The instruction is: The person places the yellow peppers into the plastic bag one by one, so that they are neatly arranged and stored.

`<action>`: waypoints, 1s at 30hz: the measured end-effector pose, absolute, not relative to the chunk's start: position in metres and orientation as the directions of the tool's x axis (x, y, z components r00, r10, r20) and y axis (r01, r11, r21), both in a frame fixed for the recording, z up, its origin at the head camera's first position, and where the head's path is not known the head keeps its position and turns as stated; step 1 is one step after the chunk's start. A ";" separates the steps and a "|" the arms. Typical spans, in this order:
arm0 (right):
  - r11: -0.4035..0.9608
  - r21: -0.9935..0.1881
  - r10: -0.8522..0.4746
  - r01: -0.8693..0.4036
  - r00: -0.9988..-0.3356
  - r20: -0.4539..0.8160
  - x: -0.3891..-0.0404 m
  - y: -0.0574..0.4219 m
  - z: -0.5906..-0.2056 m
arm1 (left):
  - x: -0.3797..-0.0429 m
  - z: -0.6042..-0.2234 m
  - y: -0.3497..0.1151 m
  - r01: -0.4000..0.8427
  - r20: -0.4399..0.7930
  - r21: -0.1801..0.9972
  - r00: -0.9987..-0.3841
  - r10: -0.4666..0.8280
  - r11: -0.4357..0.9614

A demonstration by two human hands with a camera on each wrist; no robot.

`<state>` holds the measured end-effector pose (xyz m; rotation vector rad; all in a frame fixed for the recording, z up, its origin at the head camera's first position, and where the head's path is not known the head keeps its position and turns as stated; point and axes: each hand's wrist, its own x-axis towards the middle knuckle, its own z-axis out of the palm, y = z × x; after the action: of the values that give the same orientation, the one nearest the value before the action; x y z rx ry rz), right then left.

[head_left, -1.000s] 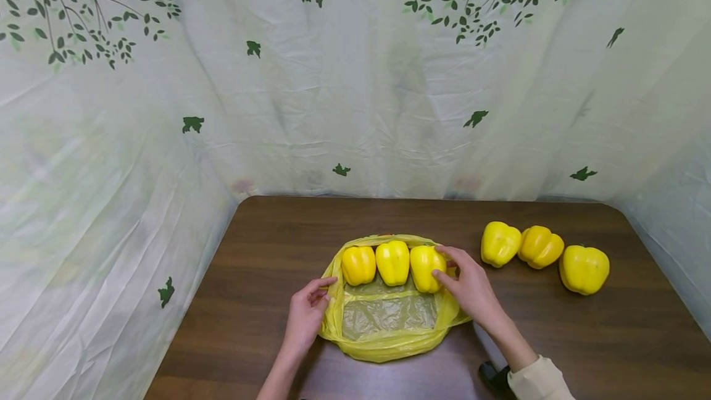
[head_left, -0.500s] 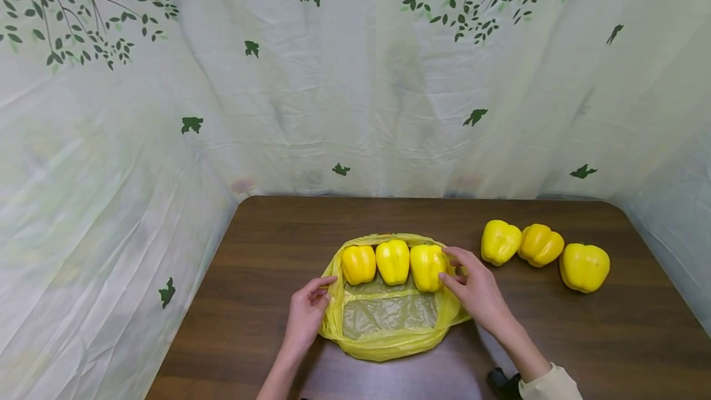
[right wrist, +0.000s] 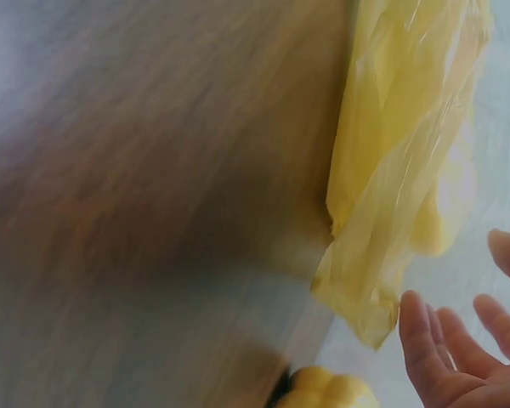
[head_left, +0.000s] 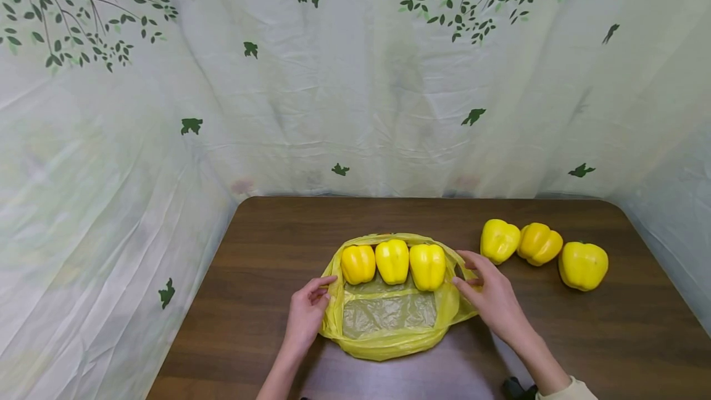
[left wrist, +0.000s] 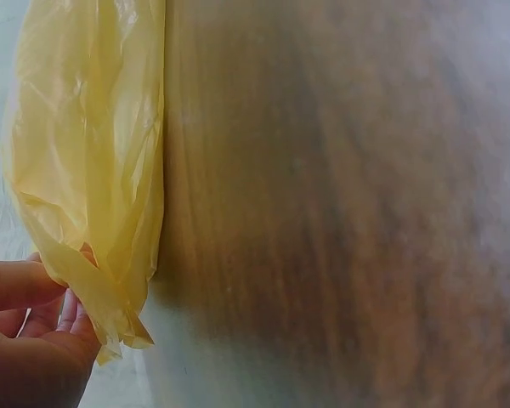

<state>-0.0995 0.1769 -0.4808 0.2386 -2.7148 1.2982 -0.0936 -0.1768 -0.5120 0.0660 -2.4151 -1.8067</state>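
A yellow plastic bag [head_left: 383, 350] lies on the table with its mouth spread wide. Inside, along its far side, three yellow bell peppers stand in a row: a left one [head_left: 358, 265], a middle one [head_left: 392, 262] and a right one [head_left: 427, 267]. My left hand [head_left: 307, 313] pinches the bag's left edge between thumb and fingers; the left wrist view shows this hand [left wrist: 34, 327] at the gathered plastic. At the bag's right rim is my right hand [head_left: 494, 296], its fingers spread and holding nothing. In the right wrist view its fingertips [right wrist: 414, 310] come right beside the plastic.
Three more yellow bell peppers sit at the table's right: one [head_left: 499, 241], a second against it [head_left: 539, 244], and a third [head_left: 583, 266] nearer me. The brown wooden table [head_left: 266, 233] ends at a pale leaf-printed curtain [head_left: 378, 110] behind.
My right hand has let go of the right pepper in the bag and moved right to the bag's rim. My left hand has stayed at the left edge.
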 end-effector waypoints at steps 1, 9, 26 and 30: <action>0.622 -0.760 -0.088 -0.189 -0.981 0.173 -0.099 0.179 -0.481 | -0.094 -0.512 -0.177 0.039 0.073 0.958 -0.991 -0.112 0.283; 0.639 -0.745 -0.073 -0.190 -0.980 0.187 -0.092 0.193 -0.481 | -0.094 -0.512 -0.176 0.020 0.053 0.962 -0.992 -0.112 0.272; 0.659 -0.730 0.009 -0.178 -0.969 0.245 -0.071 0.212 -0.496 | -0.093 -0.511 -0.177 0.003 0.032 0.965 -0.994 -0.106 0.262; 0.675 -0.721 0.025 -0.159 -0.971 0.238 -0.068 0.219 -0.501 | -0.092 -0.510 -0.176 0.004 0.032 0.965 -0.994 -0.105 0.263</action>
<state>-0.0683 0.2189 -0.5006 0.1086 -2.6607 1.1773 -0.0922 -0.1761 -0.5100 0.0971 -2.4242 -1.8521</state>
